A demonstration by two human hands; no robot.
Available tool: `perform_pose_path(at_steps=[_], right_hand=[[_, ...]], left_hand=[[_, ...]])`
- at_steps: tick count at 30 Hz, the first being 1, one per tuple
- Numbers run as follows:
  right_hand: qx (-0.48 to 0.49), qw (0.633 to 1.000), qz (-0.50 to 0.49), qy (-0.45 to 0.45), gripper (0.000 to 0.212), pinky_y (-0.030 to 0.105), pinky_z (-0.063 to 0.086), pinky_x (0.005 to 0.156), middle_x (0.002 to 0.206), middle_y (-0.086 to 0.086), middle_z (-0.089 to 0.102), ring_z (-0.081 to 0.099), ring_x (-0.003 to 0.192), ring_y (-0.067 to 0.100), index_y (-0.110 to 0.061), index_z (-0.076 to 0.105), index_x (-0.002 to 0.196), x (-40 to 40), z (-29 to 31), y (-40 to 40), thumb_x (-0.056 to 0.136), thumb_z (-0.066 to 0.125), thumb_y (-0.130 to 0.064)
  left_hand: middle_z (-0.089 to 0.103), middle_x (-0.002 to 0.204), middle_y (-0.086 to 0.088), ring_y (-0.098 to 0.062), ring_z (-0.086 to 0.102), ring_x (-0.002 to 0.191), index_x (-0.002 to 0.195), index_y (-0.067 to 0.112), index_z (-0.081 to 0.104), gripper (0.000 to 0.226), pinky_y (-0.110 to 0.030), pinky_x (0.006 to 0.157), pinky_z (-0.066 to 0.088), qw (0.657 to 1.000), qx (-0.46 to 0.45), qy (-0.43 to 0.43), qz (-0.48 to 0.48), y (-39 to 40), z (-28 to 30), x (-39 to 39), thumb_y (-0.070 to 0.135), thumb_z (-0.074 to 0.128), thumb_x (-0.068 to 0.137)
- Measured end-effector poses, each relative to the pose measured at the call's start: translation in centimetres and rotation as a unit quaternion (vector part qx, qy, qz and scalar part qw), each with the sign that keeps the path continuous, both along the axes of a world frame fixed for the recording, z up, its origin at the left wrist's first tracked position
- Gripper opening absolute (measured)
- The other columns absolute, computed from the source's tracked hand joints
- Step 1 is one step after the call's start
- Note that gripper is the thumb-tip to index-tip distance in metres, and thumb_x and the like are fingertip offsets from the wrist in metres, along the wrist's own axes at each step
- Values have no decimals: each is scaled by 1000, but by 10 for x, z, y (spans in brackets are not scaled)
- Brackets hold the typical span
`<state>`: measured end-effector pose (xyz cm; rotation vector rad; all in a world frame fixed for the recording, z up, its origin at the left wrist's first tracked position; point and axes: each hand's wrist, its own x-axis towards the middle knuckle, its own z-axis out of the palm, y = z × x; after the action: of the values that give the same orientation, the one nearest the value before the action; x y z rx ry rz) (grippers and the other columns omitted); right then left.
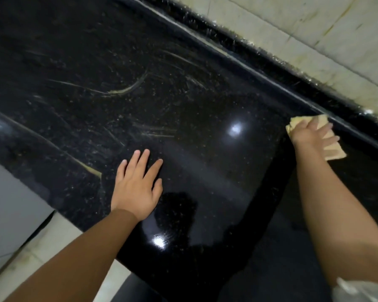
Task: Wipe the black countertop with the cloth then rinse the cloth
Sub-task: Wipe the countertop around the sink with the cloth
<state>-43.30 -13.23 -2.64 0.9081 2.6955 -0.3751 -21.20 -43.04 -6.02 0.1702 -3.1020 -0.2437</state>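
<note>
Across the left and middle of the glossy black speckled stone surface (183,94), pale smears remain, so wiping looks only partly done and rinsing is still ahead. The left hand (138,184) lies flat, fingers spread, on the surface. At the far right, the right hand (312,132) presses a folded, pale yellow cloth (332,147) near the back edge
</note>
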Motion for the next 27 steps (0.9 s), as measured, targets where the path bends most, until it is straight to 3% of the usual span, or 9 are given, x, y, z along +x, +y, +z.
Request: perform_pose_path(at_steps=[4,7,12,18,20,22,23,25,27], right_hand=[[-8,995,103,13,50,58,-6,111,158,0,-10,-12,143,35,-30,6,148,-36,-4,-74,100,16,-38],[-26,976,217,23,51,58,-5,111,158,0,-8,-11,143,34,-27,6,149,-46,-7,-135,100,17,-38],[-32,897,440,9,50,52,-5,113,158,-4,-7,-10,144,30,-34,9,147,-18,-9,-202,99,16,-43],[-19,822,569,-14,49,47,-10,113,157,-7,-8,-13,144,24,-39,6,146,83,-14,-166,98,13,-47],[8,803,595,3,54,45,-1,111,156,-3,15,8,144,27,-39,19,144,125,-16,-126,94,3,-53],[26,812,583,-11,55,45,18,106,143,-1,45,31,134,30,-36,36,134,153,-17,-83,96,1,-52],[42,825,563,-13,56,48,28,104,138,0,51,35,130,30,-34,41,132,155,-16,-65,96,1,-52],[51,857,512,-27,65,56,30,103,148,0,38,30,136,32,-33,39,138,138,-7,-44,92,1,-58],[36,907,420,-27,59,52,8,113,157,-7,5,3,145,26,-38,19,145,110,-6,-38,91,8,-58]], left_hand=[[53,130,-21,-30,31,126,120,10,61,49,-44,101,18,1000,-2,11,-4,-1,-4,0,32,34,86],[54,130,-21,-29,29,126,119,10,61,48,-44,101,19,1000,-1,16,-3,-1,-6,0,32,35,86],[55,129,-20,-28,31,126,117,11,63,48,-43,101,20,1000,6,25,2,-2,-6,-1,32,36,84],[56,127,-20,-29,32,124,116,11,63,47,-42,101,20,999,11,33,5,-1,-5,0,32,35,84],[57,126,-20,-30,34,123,116,11,63,47,-42,100,21,999,9,38,5,-1,-5,-1,32,36,84],[57,126,-21,-30,36,123,116,10,64,47,-42,100,21,999,10,41,6,0,-5,0,32,36,84],[57,126,-21,-30,35,122,115,10,64,47,-42,100,21,999,13,43,8,1,-5,0,32,36,84],[57,125,-21,-30,33,123,115,10,64,47,-42,100,20,999,15,44,10,1,-4,-1,32,36,84],[58,125,-21,-29,33,122,114,10,65,48,-42,100,20,999,17,45,9,1,-4,0,32,36,84]])
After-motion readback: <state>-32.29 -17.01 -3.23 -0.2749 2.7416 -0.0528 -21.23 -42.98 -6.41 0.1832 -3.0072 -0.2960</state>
